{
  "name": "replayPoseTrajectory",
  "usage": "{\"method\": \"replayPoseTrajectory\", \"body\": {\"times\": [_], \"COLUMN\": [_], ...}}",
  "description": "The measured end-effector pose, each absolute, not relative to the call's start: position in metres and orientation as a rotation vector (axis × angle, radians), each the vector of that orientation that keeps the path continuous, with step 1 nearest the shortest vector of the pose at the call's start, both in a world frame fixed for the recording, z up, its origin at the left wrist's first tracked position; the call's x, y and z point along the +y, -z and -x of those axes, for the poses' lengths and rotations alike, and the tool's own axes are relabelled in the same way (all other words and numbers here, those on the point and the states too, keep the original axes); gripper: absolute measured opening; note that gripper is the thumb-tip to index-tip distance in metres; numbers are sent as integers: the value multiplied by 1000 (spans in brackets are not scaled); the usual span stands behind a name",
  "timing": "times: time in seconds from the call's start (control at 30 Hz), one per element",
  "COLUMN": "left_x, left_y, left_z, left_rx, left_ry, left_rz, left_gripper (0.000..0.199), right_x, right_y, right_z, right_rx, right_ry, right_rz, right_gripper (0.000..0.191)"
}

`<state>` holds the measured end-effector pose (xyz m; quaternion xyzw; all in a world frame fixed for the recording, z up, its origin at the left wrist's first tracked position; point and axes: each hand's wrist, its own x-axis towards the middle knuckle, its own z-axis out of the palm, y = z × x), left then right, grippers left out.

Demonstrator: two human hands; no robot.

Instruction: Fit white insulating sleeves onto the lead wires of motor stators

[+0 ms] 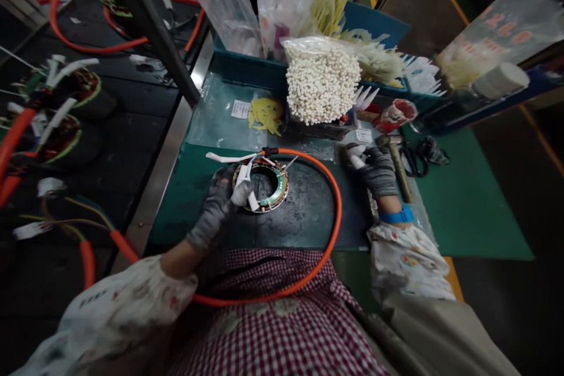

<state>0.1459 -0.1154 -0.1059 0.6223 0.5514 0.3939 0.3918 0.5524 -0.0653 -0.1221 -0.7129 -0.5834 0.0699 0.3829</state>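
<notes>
My left hand (pixel 215 205), in a grey glove with a whitish thumb tip, grips the left side of a motor stator (pixel 282 191). This ring carries copper windings and a green circuit board, and lies on the dark mat. White sleeves (pixel 227 158) and thin wires come off its upper left, joined to an orange cable (pixel 338 200) that loops right and back across my lap. My right hand (pixel 376 167), also gloved, is at the right of the mat with its fingers curled beside a labelled plastic bag (pixel 363 134). What its fingertips hold, if anything, is hidden.
A hammer (pixel 400 173) and black scissors (pixel 414 161) lie right of my right hand. Behind the mat are a bag of small white tubes (pixel 324 82), yellow pieces (pixel 265 114) and a blue bin (pixel 247 73). More stators with orange cables (pixel 17 135) stand on the left conveyor.
</notes>
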Motion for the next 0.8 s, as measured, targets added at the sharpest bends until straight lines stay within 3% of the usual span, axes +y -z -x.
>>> {"method": "replayPoseTrajectory", "body": {"times": [0.23,0.37,0.5,0.67,0.8], "left_x": [-68,-61,-73,-115,-134], "left_y": [90,95,98,99,97], "left_z": [-151,-151,-149,-151,-152], "left_rx": [1267,1266,1299,1060,903], "left_ry": [-834,-887,-934,-1194,-1312], "left_rz": [-1436,-1481,-1651,-2043,-2167], "left_gripper": [54,51,54,48,44], "right_x": [-88,-146,-189,-213,-218], "right_y": [84,64,80,97,91], "right_z": [-526,-465,-402,-391,-398], "right_rx": [-1514,-1724,-1793,-1832,-1921], "right_ry": [-71,-467,-851,-847,-761], "right_rz": [1715,1550,1389,1409,1415], "right_gripper": [23,20,24,34,30]}}
